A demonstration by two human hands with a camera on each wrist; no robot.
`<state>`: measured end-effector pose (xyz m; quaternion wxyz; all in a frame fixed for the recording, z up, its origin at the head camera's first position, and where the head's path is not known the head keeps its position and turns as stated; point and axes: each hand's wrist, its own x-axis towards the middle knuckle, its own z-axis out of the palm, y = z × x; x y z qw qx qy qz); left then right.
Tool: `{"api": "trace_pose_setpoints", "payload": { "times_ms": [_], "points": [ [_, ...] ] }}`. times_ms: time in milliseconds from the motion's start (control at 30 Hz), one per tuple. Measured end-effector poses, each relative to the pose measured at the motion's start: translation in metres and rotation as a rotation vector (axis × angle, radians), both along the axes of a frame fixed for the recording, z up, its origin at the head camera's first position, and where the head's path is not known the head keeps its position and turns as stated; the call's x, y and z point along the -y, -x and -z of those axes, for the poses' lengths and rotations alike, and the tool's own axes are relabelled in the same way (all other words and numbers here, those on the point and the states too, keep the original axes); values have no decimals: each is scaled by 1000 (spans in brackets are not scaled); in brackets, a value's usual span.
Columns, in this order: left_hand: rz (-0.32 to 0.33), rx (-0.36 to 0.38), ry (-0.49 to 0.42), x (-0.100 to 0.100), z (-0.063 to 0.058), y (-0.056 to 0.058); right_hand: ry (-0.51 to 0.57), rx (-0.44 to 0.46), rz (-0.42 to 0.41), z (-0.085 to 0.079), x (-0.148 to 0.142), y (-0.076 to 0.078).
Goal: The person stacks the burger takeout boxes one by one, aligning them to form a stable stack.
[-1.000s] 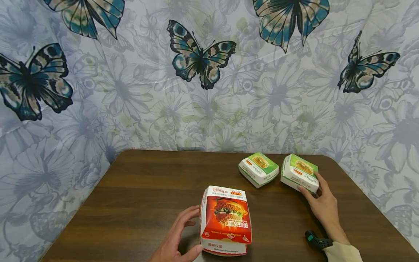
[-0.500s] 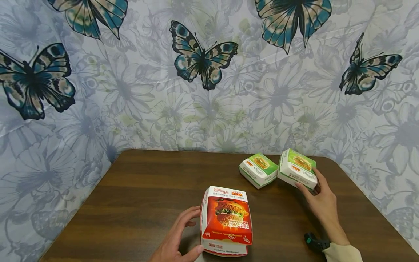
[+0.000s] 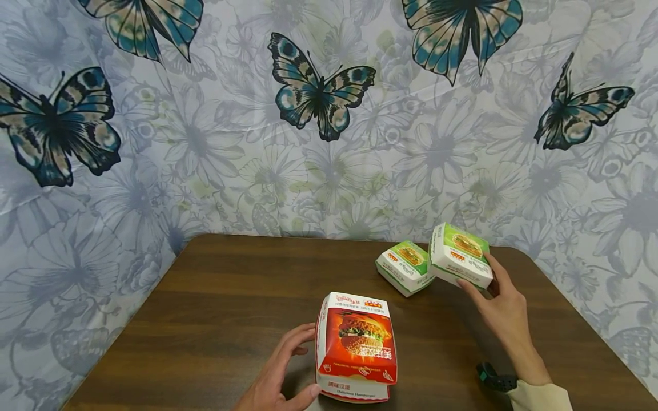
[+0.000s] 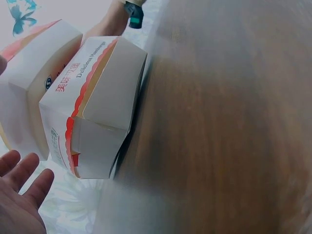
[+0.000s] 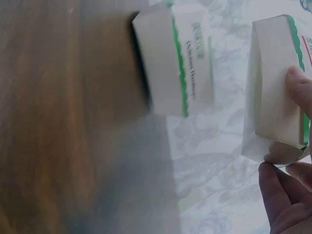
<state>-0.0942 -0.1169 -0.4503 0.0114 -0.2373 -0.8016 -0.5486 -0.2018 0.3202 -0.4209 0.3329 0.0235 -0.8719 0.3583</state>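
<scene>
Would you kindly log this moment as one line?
right hand: holds green box, raised off table | left hand: beside red box | second green box: on table

Teal butterflies (image 3: pixel 320 96) are being displayed on a floral backdrop (image 3: pixel 221 182), by which the far edge of the wood-grain table (image 3: pixel 231 297) is being backed.

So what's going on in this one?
A person's right hand holds a green-and-white burger box up off the wooden table. A second green-and-white box rests on the table, apart from the held one. The left hand is beside two stacked red burger boxes; whether it touches them is hard to tell.
</scene>
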Motion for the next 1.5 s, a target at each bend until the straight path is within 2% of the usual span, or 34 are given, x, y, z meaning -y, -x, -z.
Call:
{"api": "trace_pose_setpoints", "payload": {
  "times_ms": [200,367,667,800,1000,1267,1500],
  "points": [
    [-3,49,1,-1,-2,0,-3,-55,-70,-13,10,-4],
    [-11,58,8,-1,-2,0,-5,-97,-109,-23,18,-6],
    [-15,51,9,0,-3,0,-19,-139,-121,-39,30,-14],
    [-10,34,5,0,-2,0,-17,-151,-130,-48,37,-19],
    [-2,4,-2,1,-1,0,-38,-155,-186,-62,48,-30],
    [-16,38,-2,0,-1,1,-42,-123,-250,-76,62,-43],
    [-30,61,18,0,-3,1,-135,-147,-317,-87,74,-56]
  ]
}}
